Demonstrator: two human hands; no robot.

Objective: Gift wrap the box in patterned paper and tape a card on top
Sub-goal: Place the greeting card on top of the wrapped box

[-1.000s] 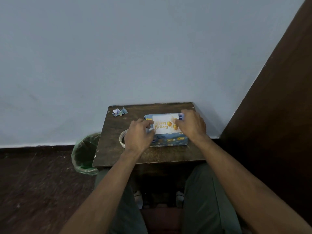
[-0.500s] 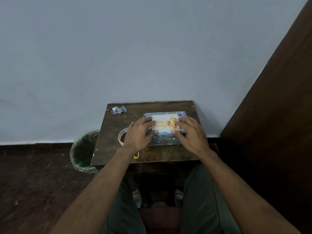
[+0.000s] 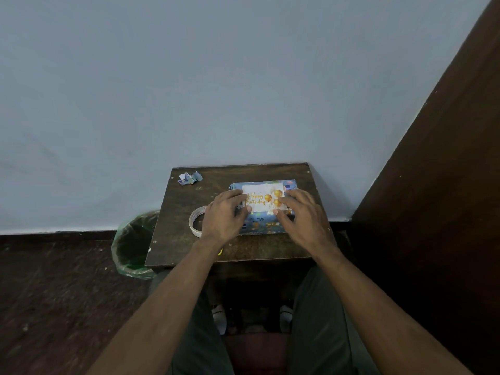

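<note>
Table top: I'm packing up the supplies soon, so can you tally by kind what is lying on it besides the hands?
Wrapped box: 1
Birthday card, on top of the box: 1
Tape roll: 1
Clump of paper scraps: 1
Small yellow item, mostly hidden by the left wrist: 1
Total: 5

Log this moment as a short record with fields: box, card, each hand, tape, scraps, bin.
box: wrapped box in blue patterned paper, on the wooden table
card: Happy Birthday card lying flat on top of the box
left hand: left hand with fingers on the card's left edge
right hand: right hand with fingers on the card's right edge
tape: tape roll on the table, left of the box
scraps: paper scraps at the far left corner
bin: green-lined bin on the floor, left of the table
</note>
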